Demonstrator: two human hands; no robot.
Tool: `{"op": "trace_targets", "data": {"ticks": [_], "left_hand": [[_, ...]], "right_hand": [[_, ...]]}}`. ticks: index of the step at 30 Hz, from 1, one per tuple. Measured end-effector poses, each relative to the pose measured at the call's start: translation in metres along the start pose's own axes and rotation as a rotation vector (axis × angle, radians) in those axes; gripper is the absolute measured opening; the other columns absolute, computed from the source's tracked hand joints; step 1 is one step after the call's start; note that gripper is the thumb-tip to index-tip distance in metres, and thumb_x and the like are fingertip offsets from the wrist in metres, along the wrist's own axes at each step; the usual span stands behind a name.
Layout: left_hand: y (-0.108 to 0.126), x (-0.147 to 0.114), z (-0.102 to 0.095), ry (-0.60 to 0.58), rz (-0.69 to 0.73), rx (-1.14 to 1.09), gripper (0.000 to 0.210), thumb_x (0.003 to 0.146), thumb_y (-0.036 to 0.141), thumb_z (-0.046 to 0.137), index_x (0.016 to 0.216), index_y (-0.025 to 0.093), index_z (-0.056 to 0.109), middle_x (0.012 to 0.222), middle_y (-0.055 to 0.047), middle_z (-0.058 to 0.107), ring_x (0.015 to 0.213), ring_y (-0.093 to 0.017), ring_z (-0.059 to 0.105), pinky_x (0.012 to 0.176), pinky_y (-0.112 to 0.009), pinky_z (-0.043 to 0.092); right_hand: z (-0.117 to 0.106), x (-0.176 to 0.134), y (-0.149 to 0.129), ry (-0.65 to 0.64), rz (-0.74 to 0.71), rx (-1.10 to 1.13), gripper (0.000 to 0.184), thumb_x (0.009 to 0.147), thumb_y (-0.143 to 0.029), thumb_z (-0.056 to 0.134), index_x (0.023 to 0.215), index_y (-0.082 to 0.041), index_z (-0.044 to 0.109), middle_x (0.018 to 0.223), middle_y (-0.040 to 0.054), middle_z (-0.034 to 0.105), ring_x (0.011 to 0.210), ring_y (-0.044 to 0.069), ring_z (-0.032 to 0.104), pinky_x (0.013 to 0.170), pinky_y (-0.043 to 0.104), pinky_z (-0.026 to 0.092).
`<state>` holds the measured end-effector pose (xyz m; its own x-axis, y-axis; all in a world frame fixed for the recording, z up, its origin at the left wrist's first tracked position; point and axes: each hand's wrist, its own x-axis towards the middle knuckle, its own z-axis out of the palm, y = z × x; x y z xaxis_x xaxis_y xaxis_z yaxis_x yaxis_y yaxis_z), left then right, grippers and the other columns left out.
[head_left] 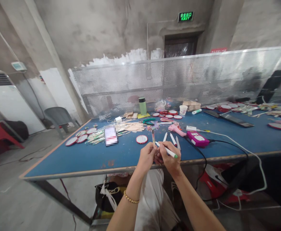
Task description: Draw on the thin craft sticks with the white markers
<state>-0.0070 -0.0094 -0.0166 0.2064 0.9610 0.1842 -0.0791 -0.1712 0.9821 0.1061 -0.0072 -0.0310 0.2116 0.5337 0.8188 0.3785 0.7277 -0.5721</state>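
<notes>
My left hand [147, 155] is closed round a flat wooden stick [153, 136], held upright at the table's front edge, with colour on its upper part. In my right hand [170, 162] is a white marker [170, 152] with a green end. Its tip is close to the stick; whether they touch I cannot tell. Just beyond my hands lie several more markers [172, 140]. A round white disc with a red rim [141, 139] rests to the left of the stick.
Bundled wooden sticks [130, 126] and more red-rimmed discs [82, 138] lie on the blue table [78, 160]. A pink glue gun [177, 129], a purple box [197, 138] with cables, a green bottle [142, 106] and a paper cup [183, 110] stand around. A perforated metal screen [130, 80] lines the back.
</notes>
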Motion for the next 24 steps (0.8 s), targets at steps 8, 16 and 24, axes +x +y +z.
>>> {"op": "trace_targets", "data": {"ticks": [8,16,24], "left_hand": [[-0.0006,0.0009,0.0011,0.026,-0.004,0.009,0.034,0.077,0.05,0.059,0.073,0.019,0.047,0.052,0.005,0.055,0.037,-0.01,0.054,0.037,-0.021,0.045],[0.0001,-0.0002,-0.0001,0.008,0.002,0.019,0.033,0.078,0.05,0.059,0.076,0.019,0.048,0.053,0.006,0.056,0.04,-0.012,0.056,0.038,-0.022,0.047],[-0.0018,0.0009,-0.0005,0.014,0.002,0.028,0.036,0.078,0.053,0.06,0.074,0.019,0.049,0.054,0.005,0.056,0.04,-0.011,0.055,0.038,-0.022,0.047]], "right_hand": [[0.0,0.0025,-0.0033,-0.042,-0.064,-0.042,0.019,0.091,-0.024,0.051,0.081,-0.02,0.067,0.072,0.0014,0.071,0.06,0.013,0.065,0.06,0.023,0.053],[0.0003,0.0001,0.0005,0.02,-0.045,-0.039,0.019,0.091,-0.023,0.051,0.08,-0.019,0.066,0.068,0.0013,0.07,0.055,0.012,0.063,0.058,0.024,0.053],[0.0005,0.0021,-0.0032,-0.013,-0.088,-0.032,0.017,0.09,-0.022,0.052,0.08,-0.019,0.066,0.072,0.0014,0.071,0.061,0.013,0.065,0.06,0.024,0.053]]}}
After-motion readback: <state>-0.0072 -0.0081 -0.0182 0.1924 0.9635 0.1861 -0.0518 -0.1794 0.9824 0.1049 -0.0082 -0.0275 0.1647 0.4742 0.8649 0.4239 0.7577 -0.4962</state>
